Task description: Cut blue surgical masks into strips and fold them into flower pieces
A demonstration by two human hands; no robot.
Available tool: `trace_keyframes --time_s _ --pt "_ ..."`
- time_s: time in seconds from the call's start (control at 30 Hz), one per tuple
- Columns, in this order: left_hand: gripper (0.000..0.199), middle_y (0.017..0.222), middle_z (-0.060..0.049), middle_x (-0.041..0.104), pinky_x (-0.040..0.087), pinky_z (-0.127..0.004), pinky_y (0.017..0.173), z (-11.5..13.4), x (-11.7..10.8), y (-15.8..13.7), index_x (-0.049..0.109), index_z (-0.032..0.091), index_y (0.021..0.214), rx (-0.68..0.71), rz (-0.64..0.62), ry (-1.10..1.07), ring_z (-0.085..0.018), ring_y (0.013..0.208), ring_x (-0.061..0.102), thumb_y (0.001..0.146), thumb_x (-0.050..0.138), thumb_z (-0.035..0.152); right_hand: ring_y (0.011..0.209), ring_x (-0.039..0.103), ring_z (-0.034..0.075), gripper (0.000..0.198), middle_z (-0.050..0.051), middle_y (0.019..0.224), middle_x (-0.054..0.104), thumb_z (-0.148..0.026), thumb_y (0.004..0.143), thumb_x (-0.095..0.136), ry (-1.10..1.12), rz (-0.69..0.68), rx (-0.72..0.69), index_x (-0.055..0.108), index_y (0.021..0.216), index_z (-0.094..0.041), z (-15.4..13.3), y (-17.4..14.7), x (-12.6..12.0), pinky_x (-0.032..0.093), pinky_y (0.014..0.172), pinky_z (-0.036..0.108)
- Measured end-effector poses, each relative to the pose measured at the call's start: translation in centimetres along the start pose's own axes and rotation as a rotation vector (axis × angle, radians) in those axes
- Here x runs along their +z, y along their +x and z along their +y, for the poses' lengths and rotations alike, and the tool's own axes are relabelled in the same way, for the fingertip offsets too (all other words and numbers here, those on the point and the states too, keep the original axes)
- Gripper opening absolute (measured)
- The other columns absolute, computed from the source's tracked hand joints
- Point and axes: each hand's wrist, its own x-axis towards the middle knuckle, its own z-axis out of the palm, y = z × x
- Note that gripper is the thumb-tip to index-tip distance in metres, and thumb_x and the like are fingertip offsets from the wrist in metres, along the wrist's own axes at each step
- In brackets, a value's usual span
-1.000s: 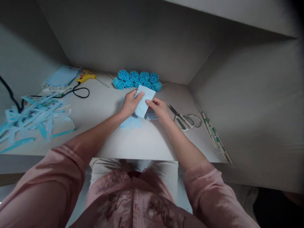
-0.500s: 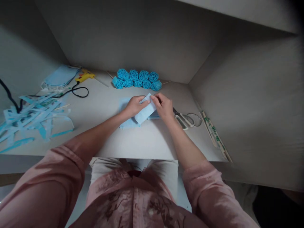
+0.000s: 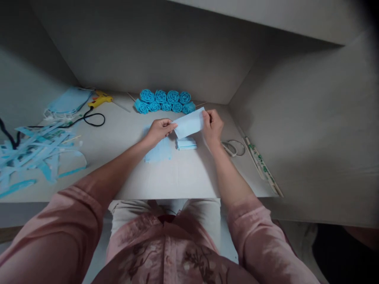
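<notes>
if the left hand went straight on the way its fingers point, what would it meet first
Beyond the light blue sheet in its own grip, the left hand would probably meet the right hand at the sheet's other end, though depth is unclear.

Green print [image 3: 260, 161] on the packet [image 3: 268, 173] seems unreadable.

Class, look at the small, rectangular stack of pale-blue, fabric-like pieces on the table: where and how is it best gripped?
Pinch the pale-blue stack by its short left and right ends, probably coming from the near side: it lies flat, wider than deep, while the pale-blue rectangular sheet, held up just beyond it in view, crowds the far side.
</notes>
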Motion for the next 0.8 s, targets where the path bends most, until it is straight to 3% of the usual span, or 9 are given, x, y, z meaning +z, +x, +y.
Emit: trace_keyframes --time_s 0.2,0.3,0.4,0.47,0.53,0.6,0.7,0.8 --pt "0.031 0.051 0.005 0.045 0.025 -0.023 0.047 -0.3 -0.4 0.3 0.051 0.017 0.058 0.068 -0.052 0.079 -0.006 0.046 0.035 0.072 0.069 0.038 0.061 0.045 0.01 0.042 -0.003 0.064 0.05 -0.056 0.094 0.043 0.014 0.02 0.001 0.053 0.074 -0.02 0.0 0.3 -0.1 0.034 0.061 0.024" --pt "0.03 0.058 0.002 0.052 0.034 -0.024 0.054 -0.9 -0.9 0.9 0.053 0.017 0.062 0.131 -0.099 0.128 -0.009 0.054 0.045 0.073 0.069 0.041 0.06 0.045 0.01 0.043 -0.003 0.063 0.05 -0.056 0.095 0.042 -0.003 0.002 0.0 0.054 0.075 -0.019 -0.3 0.3 -0.3 0.034 0.06 0.023" --pt "0.032 0.091 -0.006 0.066 0.046 -0.03 0.078 -1.0 -1.2 1.3 0.064 0.016 0.092 0.254 -0.074 0.143 -0.017 0.085 0.061 0.073 0.069 0.042 0.06 0.047 0.01 0.044 -0.002 0.065 0.054 -0.056 0.095 0.041 -0.032 -0.038 -0.065 0.058 0.078 -0.019 -0.8 0.0 -0.3 0.034 0.06 0.024" --pt "0.046 0.113 -0.01 0.065 0.045 -0.036 0.094 -0.7 -1.2 1.2 0.061 0.017 0.114 0.326 -0.054 0.151 -0.022 0.108 0.06 0.076 0.067 0.043 0.06 0.048 0.011 0.044 -0.001 0.067 0.057 -0.056 0.096 0.041 -0.08 -0.1 -0.135 0.062 0.082 -0.019 -1.3 -0.6 -0.2 0.034 0.06 0.024" --pt "0.049 0.121 -0.012 0.064 0.042 -0.038 0.101 -0.2 -0.9 0.8 0.059 0.018 0.12 0.376 -0.065 0.188 -0.024 0.116 0.058 0.078 0.064 0.043 0.06 0.051 0.011 0.045 0.0 0.068 0.061 -0.057 0.096 0.041 -0.139 -0.172 -0.204 0.065 0.085 -0.02 -2.0 -1.2 0.0 0.034 0.061 0.025" --pt "0.044 0.119 -0.01 0.066 0.042 -0.037 0.1 0.3 -0.5 0.3 0.063 0.017 0.114 0.417 -0.082 0.255 -0.024 0.114 0.059 0.077 0.066 0.041 0.061 0.052 0.012 0.046 0.002 0.069 0.064 -0.057 0.096 0.041 -0.176 -0.231 -0.259 0.067 0.086 -0.021 -2.7 -1.7 0.3 0.033 0.061 0.025" --pt "0.025 0.093 -0.005 0.07 0.047 -0.033 0.087 0.6 0.1 -0.3 0.068 0.016 0.087 0.402 -0.103 0.337 -0.021 0.092 0.063 0.075 0.066 0.037 0.063 0.054 0.013 0.047 0.003 0.07 0.065 -0.058 0.095 0.043 -0.131 -0.295 -0.288 0.069 0.085 -0.02 -3.8 -2.3 0.5 0.034 0.063 0.026" --pt "0.023 0.072 -0.001 0.066 0.047 -0.028 0.069 0.6 0.3 -0.5 0.066 0.016 0.073 0.314 -0.056 0.221 -0.017 0.073 0.061 0.075 0.066 0.038 0.065 0.054 0.014 0.046 0.002 0.074 0.064 -0.061 0.09 0.048 0.066 -0.324 -0.191 0.067 0.093 -0.02 -4.3 -2.4 0.7 0.038 0.065 0.026"
